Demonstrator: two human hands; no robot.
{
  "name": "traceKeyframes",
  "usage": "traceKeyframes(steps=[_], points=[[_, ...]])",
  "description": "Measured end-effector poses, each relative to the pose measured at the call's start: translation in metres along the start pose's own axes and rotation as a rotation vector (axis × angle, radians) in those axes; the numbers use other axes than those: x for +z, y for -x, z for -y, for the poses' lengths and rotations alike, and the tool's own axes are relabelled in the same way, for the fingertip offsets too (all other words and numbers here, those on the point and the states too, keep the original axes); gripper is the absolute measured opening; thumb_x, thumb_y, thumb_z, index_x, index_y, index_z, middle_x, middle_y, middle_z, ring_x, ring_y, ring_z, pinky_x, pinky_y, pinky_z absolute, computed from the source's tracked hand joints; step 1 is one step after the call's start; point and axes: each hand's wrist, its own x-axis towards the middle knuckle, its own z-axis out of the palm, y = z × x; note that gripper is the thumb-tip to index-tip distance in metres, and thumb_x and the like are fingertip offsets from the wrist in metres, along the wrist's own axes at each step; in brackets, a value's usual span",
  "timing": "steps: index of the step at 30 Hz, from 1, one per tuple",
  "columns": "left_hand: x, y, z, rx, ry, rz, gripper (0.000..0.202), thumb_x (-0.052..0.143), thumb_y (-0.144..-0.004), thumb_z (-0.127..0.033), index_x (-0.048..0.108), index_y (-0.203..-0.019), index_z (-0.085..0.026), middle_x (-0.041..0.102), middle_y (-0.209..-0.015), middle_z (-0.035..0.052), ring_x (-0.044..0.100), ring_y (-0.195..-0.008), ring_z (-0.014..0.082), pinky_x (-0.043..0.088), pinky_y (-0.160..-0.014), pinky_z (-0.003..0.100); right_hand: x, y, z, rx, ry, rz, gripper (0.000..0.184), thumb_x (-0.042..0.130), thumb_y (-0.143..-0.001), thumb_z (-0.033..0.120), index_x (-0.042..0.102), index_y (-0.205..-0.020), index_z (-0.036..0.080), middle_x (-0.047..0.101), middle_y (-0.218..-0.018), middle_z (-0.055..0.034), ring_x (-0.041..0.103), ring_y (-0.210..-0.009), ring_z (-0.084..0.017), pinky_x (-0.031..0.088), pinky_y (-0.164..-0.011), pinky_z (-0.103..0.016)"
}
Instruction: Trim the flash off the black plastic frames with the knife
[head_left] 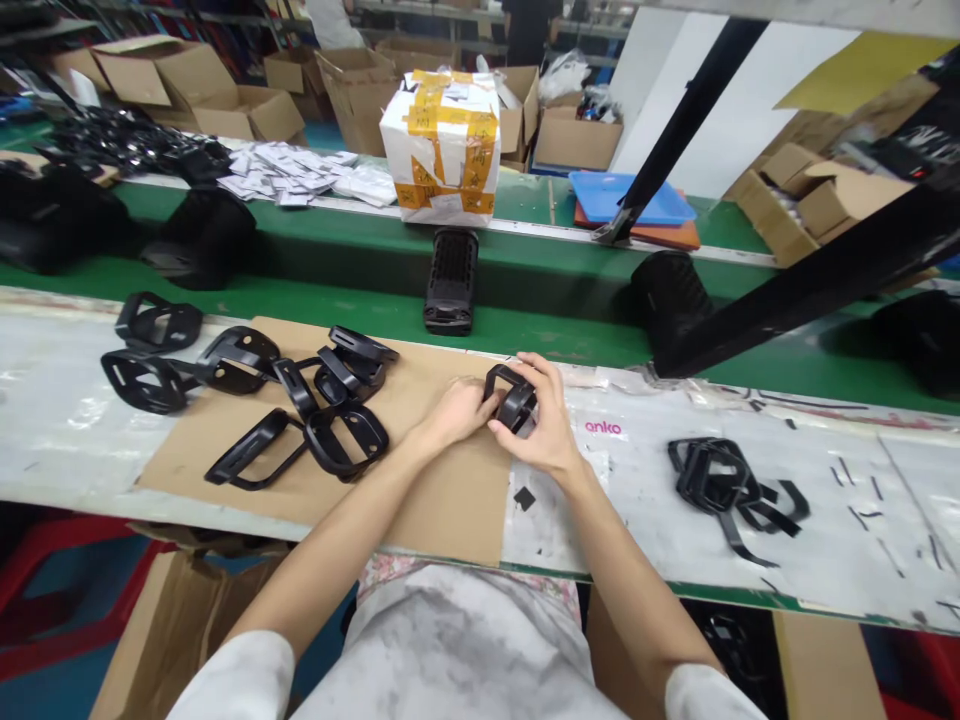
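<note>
Both my hands meet over the right edge of a brown cardboard sheet (435, 500) on the workbench. Between them is a black plastic frame part (510, 398), a rounded loop. My left hand (459, 410) pinches its left side with closed fingers. My right hand (544, 420) curls over its right side and top. Several similar black frame parts (330, 400) lie scattered on the cardboard to the left. A tangle of thin black plastic strips (724, 485) lies on the bench to the right.
A green conveyor belt (555, 340) runs behind the bench, carrying black housings (451, 278). A taped white box (444, 145), a pile of white packets (300, 175) and open cartons stand beyond it. Black slanted bars (810, 285) cross at the right. A cardboard box (165, 630) sits under the bench.
</note>
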Motion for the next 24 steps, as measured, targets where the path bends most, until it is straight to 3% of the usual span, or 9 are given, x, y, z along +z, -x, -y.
traceKeyframes(steps=[3, 5, 7, 11, 14, 18, 21, 24], points=[[0.004, -0.006, 0.009, -0.081, -0.108, -0.104, 0.038, 0.045, -0.109, -0.031, 0.077, -0.098, -0.013, 0.079, -0.102, 0.0177, 0.074, -0.099, 0.0309, 0.053, -0.093, 0.041, -0.020, 0.001, 0.004, 0.165, 0.020, -0.049, 0.070, 0.075, -0.090, 0.041, 0.048, -0.152, 0.024, 0.052, -0.156, -0.0185, 0.051, -0.145, -0.037, 0.048, -0.114, -0.058], [0.008, -0.007, 0.015, -0.135, -0.161, -0.149, 0.038, 0.046, -0.109, -0.031, 0.077, -0.097, -0.013, 0.078, -0.101, 0.0170, 0.072, -0.102, 0.0324, 0.052, -0.095, 0.044, -0.039, 0.011, 0.005, 0.338, 0.060, -0.070, 0.055, 0.071, -0.094, 0.041, 0.055, -0.144, 0.024, 0.063, -0.141, -0.0155, 0.062, -0.128, -0.033, 0.054, -0.104, -0.051], [0.012, -0.007, 0.019, -0.154, -0.189, -0.163, 0.033, 0.051, -0.106, -0.032, 0.076, -0.093, -0.016, 0.076, -0.098, 0.0143, 0.069, -0.105, 0.0326, 0.050, -0.095, 0.046, -0.056, 0.032, 0.002, 0.505, 0.144, 0.015, 0.039, 0.070, -0.094, 0.045, 0.066, -0.126, 0.023, 0.069, -0.116, -0.0109, 0.067, -0.107, -0.030, 0.056, -0.095, -0.047], [0.017, -0.004, 0.023, -0.177, -0.220, -0.189, 0.024, 0.065, -0.098, -0.034, 0.073, -0.081, -0.019, 0.071, -0.104, 0.0131, 0.062, -0.110, 0.0338, 0.049, -0.097, 0.048, -0.071, 0.082, -0.006, 0.654, 0.300, 0.156, 0.042, 0.070, -0.087, 0.051, 0.068, -0.116, 0.021, 0.065, -0.104, -0.0107, 0.065, -0.099, -0.032, 0.053, -0.093, -0.050], [0.018, -0.001, 0.018, -0.172, -0.227, -0.215, 0.018, 0.066, -0.096, -0.034, 0.074, -0.098, -0.018, 0.068, -0.124, 0.0159, 0.059, -0.118, 0.0370, 0.049, -0.099, 0.052, -0.069, 0.103, -0.006, 0.710, 0.322, 0.220, 0.033, 0.062, -0.090, 0.051, 0.067, -0.104, 0.022, 0.067, -0.096, -0.0102, 0.065, -0.098, -0.033, 0.052, -0.091, -0.050], [0.018, 0.006, 0.011, -0.121, -0.178, -0.248, 0.033, 0.061, -0.095, -0.022, 0.066, -0.127, -0.016, 0.057, -0.152, 0.0178, 0.050, -0.139, 0.0384, 0.045, -0.113, 0.055, -0.071, 0.106, 0.003, 0.819, 0.187, 0.185, 0.031, 0.058, -0.096, 0.051, 0.065, -0.103, 0.022, 0.072, -0.097, -0.0100, 0.066, -0.082, -0.027, 0.053, -0.078, -0.041], [0.020, 0.009, 0.009, -0.088, -0.119, -0.253, 0.038, 0.060, -0.092, -0.017, 0.063, -0.130, -0.016, 0.053, -0.158, 0.0177, 0.044, -0.149, 0.0367, 0.037, -0.125, 0.054, -0.072, 0.104, 0.014, 0.982, -0.101, 0.181, 0.040, 0.058, -0.099, 0.061, 0.062, -0.107, 0.022, 0.072, -0.091, -0.0058, 0.053, -0.053, -0.016, 0.045, -0.053, -0.032], [0.022, 0.010, 0.008, -0.073, -0.083, -0.247, 0.040, 0.060, -0.090, -0.013, 0.063, -0.129, -0.014, 0.053, -0.159, 0.0188, 0.042, -0.153, 0.0357, 0.032, -0.131, 0.053, -0.062, 0.103, 0.029, 1.064, -0.386, 0.182, 0.050, 0.056, -0.100, 0.067, 0.063, -0.118, 0.021, 0.069, -0.090, -0.0040, 0.044, -0.046, -0.012, 0.037, -0.041, -0.027]])
